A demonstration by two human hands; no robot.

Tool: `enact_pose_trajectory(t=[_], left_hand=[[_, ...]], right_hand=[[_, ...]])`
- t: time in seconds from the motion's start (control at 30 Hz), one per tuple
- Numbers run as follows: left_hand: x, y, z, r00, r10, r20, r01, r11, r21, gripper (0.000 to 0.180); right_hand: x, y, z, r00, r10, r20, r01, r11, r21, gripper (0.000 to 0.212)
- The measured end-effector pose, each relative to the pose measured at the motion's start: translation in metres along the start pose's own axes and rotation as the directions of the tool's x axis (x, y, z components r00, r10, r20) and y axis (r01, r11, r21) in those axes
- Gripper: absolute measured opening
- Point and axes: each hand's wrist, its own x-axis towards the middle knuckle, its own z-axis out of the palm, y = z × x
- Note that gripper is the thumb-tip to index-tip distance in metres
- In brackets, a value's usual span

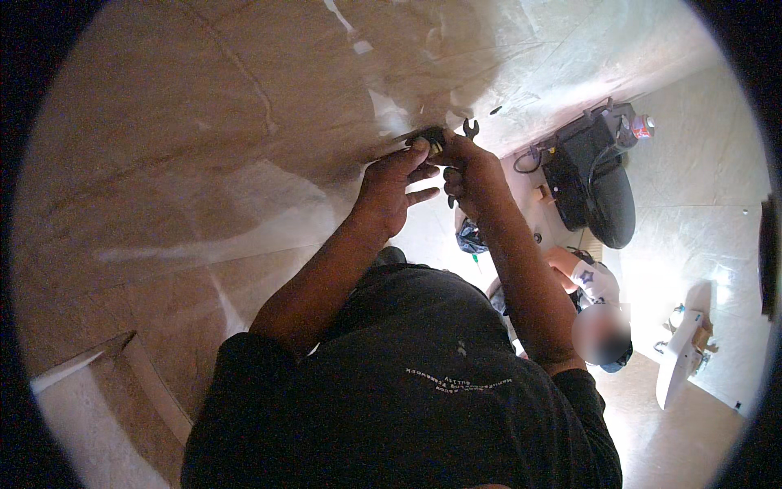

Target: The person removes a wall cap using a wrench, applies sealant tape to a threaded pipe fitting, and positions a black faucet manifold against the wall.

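An open-ended wrench is held in the right hand, whose fingers are curled closed around its shank; the forked head is left exposed above the knuckles, and a dark lower end is seen below the curled fingers. A small dark fitting with a yellowish part is located between the two hands, close against the marbled tile wall. It is met by the left hand from the other side: the thumb tip is placed at the fitting, while the lower fingers are spread apart and pointed toward the right hand. Whether the fitting is actually gripped by the left fingers cannot be told, as the contact is small and dark.

Both forearms are raised in front of a dark T-shirt marked with pale print. To the right, a black toilet is seen by the wall, with a red-labelled bottle set at its tank. A dark plastic bag is partly hidden by the right forearm. Beyond that arm, a co-worker in a white sleeve is seen low down, and a white washbasin is seen farther right.
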Motion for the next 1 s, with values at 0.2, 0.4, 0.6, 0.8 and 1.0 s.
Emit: enact_pose_trajectory(t=[0.2,0.4,0.6,0.8,1.0], left_hand=[[-0.001,0.003,0.002,1.000,-0.025,-0.001,0.025,0.999,0.040,0.047],[-0.002,0.000,0.009,0.999,-0.032,0.014,0.032,0.999,0.010,0.054],[-0.004,0.003,0.003,0.993,-0.103,0.057,0.105,0.994,-0.032,0.058],[0.006,0.004,0.002,0.986,-0.144,0.088,0.146,0.989,-0.011,0.053],[0.002,0.004,0.006,0.992,-0.108,0.062,0.106,0.993,0.042,0.066]], right_hand=[[-0.011,-0.012,0.011,0.994,0.102,-0.046,-0.102,0.995,-0.001,0.039],[-0.006,-0.009,0.003,0.996,0.084,-0.014,-0.084,0.996,-0.024,0.041],[-0.006,-0.013,0.005,0.996,0.086,-0.033,-0.088,0.994,-0.062,0.041],[-0.003,-0.008,0.001,0.999,0.051,-0.013,-0.051,0.998,-0.038,0.041],[-0.002,-0.011,-0.003,0.997,0.071,0.010,-0.071,0.997,-0.040,0.040]])
